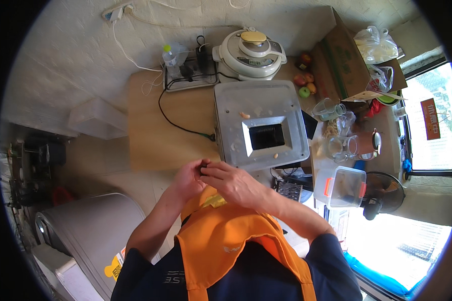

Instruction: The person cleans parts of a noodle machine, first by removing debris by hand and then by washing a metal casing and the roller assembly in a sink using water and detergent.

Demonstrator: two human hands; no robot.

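Observation:
In front of the orange apron point(226, 225), my left hand point(190, 178) and my right hand point(233, 184) meet with their fingertips together. A small dark thing point(204, 165) shows between the fingers; it is too covered to tell what it is. Just beyond my hands stands a metal-topped machine point(233, 150) with a rectangular feed opening point(266, 137) that has dark ribs inside. Two small pale pieces, like peeled cloves or nuts, lie on its top: one piece point(244, 115) behind the opening and another piece point(275, 155) in front of it.
A black power cord point(173, 118) runs from the machine's left side over the brown tabletop point(162, 139). Behind are a white electric cooker point(250, 56) and a tray point(192, 84) with a plastic bottle point(170, 60). At right are fruit point(304, 92), glass jugs point(339, 148), a clear plastic box point(344, 188) and a fan point(386, 192).

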